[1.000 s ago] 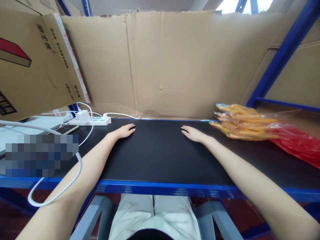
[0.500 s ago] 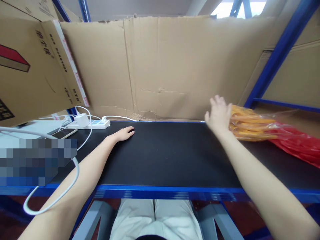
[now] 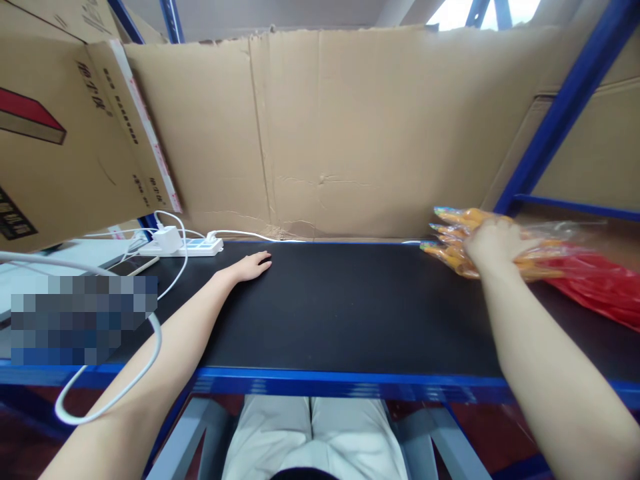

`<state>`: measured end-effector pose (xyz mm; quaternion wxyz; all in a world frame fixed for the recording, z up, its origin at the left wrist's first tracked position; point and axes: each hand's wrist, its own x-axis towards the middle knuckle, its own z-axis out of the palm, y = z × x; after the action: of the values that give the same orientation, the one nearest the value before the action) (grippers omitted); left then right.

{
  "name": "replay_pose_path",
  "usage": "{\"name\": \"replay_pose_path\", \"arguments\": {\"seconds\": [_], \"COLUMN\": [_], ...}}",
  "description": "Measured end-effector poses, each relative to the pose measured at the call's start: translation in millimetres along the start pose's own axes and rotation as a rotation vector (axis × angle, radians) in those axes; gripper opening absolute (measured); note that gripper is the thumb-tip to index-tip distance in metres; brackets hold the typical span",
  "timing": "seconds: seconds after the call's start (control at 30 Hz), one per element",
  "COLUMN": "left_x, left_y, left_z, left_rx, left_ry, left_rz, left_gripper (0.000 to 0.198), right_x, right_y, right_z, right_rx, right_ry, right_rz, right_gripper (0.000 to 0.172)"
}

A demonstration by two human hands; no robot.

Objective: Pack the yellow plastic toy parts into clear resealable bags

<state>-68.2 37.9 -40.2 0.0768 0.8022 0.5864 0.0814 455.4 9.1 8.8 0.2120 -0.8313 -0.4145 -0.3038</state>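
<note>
My left hand (image 3: 251, 267) lies flat on the black tabletop (image 3: 330, 313), fingers stretched out and holding nothing. On the right, my right hand (image 3: 493, 241) is on top of a bundle of yellow-orange packets (image 3: 453, 257) in clear plastic. Its fingers are blurred and partly hidden, so whether they grip the bundle cannot be told. The packets' left ends have blue-green tips. Against the bundle's right side lies a red plastic-wrapped bundle (image 3: 595, 280), which runs out of view.
A white power strip (image 3: 200, 248) with a plugged-in charger (image 3: 167, 239) stands at the back left, near a phone (image 3: 135, 265). A looped white cable (image 3: 158, 340) hangs over my left forearm. Cardboard (image 3: 350, 133) walls the back; a blue post (image 3: 560, 113) slants up at right.
My right hand has moved right and onto the yellow-orange packets, uncovering their left ends. The left hand stays in place.
</note>
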Motion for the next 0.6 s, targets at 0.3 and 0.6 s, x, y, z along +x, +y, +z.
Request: {"name": "replay_pose_path", "arguments": {"seconds": [0.3,0.6], "left_x": [-0.1,0.4], "left_y": [-0.2,-1.3], "left_z": [-0.1,0.5], "left_rx": [0.008,0.004], "left_ry": [-0.006,0.004], "left_rz": [-0.005,0.006], "left_gripper": [0.064,0.063], "right_x": [0.9,-4.0], "right_y": [-3.5,-5.7], "right_z": [-0.2,-8.8], "right_rx": [0.072,0.181], "right_ry": [-0.048,0.229], "right_rz": [0.138,0.041], "right_gripper": [0.047,0.032]}}
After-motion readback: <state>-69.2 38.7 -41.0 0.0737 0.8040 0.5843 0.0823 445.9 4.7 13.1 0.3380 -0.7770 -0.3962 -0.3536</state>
